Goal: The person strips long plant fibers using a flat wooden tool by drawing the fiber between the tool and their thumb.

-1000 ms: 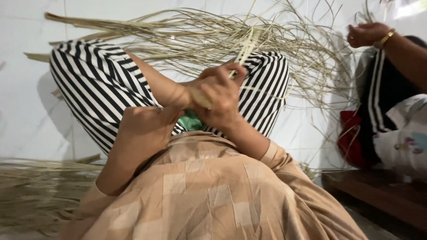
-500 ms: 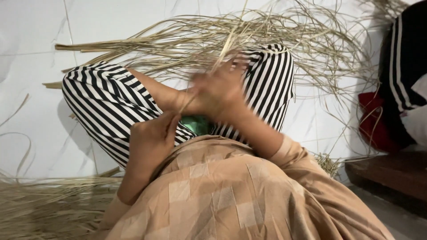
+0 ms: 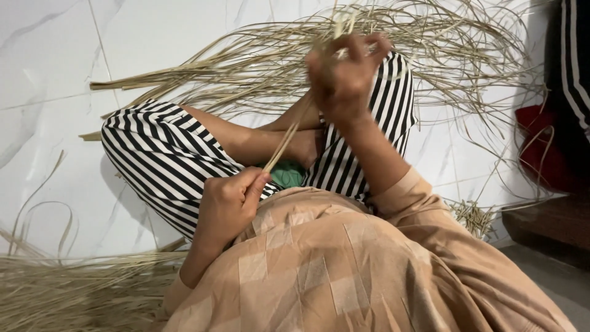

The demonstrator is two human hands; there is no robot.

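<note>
I sit cross-legged on a white tiled floor (image 3: 55, 74) in black-and-white striped trousers (image 3: 160, 160). My left hand (image 3: 230, 203) pinches the lower end of a thin dry grass strand (image 3: 289, 138) near my lap. My right hand (image 3: 344, 77) is raised above my right knee and grips the same strand higher up, pulling it taut between the two hands. Beyond my knees, a loose tangle of dry straw strands (image 3: 258, 55) spreads across the floor. A green object (image 3: 287, 175) shows between my legs.
Another heap of dry straw (image 3: 67, 289) lies on the floor at lower left. A person in dark striped clothing (image 3: 574, 67) sits at the right edge beside a red cloth (image 3: 541, 141). A dark wooden ledge (image 3: 547, 224) is at lower right.
My right hand has lifted up and away from my left, drawing the strand out longer. The view has shifted left, so the person at the right is mostly out of frame.
</note>
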